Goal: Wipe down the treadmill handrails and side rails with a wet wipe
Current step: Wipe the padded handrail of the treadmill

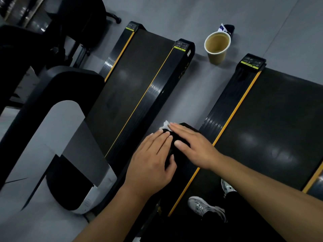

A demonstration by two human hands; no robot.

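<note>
While both hands lie flat on the rounded black handrail end (187,128) of the treadmill, the left hand (152,159) rests with its fingers straight and close together, its thumb against the rail's side. The right hand (190,142) is stretched out beside it, and its straight fingertips press down the crumpled white wet wipe (165,125). Only a small bunched corner of the wipe shows past the fingers, at the far tip of the rail.

Below the hands, grey and white sneakers (206,206) stand on the dark belt of the right treadmill (271,128), which is edged by an orange-yellow stripe. A second black treadmill (136,88) with the same striping lies to the left. Its ribbed side rail (167,88) carries gold lettering too blurred to read, and the yellow-green labels on the rear end caps are also illegible.

On the grey floor between the two rear ends stands a tan paper cup (217,48), with a dark blue and white packet (226,29) just behind it.
</note>
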